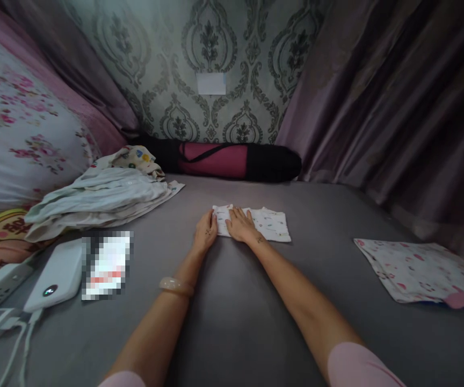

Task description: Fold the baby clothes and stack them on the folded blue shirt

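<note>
A small white printed piece of fabric [271, 224], folded into a flat rectangle, lies on the grey sheet in front of me. My right hand [240, 224] rests palm down on it, its fingers stretched and a little apart. Along the fabric's left edge is my left hand [206, 230], turned on its side with fingers extended and touching the edge. Part of the fabric is hidden beneath my right hand. Whether it is a garment or a plain cloth, I cannot tell.
A heap of light clothes [115, 193] lies at left, near a white power bank [57, 274], a power strip [2, 285] and a blurred-out item [108, 266]. More folded printed fabric [421, 269] lies at right. A black and magenta long bag [219, 160] lines the wall.
</note>
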`<state>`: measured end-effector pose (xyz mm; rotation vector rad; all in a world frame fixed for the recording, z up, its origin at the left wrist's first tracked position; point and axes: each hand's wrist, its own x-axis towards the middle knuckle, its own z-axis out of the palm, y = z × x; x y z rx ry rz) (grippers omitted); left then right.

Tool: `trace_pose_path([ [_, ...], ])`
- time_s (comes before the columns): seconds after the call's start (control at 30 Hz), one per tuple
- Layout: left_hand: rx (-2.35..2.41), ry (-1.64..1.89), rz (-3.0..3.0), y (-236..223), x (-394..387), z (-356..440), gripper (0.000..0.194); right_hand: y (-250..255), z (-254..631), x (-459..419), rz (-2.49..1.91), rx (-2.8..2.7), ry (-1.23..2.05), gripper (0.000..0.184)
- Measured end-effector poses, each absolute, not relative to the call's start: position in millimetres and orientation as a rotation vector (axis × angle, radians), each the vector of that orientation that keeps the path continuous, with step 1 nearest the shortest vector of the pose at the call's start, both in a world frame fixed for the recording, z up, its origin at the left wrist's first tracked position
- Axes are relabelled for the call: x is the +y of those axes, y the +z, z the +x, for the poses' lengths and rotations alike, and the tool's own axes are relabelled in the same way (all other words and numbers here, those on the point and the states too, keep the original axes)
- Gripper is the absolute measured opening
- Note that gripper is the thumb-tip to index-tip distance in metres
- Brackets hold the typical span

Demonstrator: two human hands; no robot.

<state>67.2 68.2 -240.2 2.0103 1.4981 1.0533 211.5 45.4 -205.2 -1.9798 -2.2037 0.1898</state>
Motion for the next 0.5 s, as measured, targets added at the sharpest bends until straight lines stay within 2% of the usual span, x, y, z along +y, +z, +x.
trace_pose_path([
  [0.5, 1.490, 1.064, 1.910, -236, 68, 68, 0.048, -208, 179, 48, -1.890, -2.248, 0.165, 0.057],
])
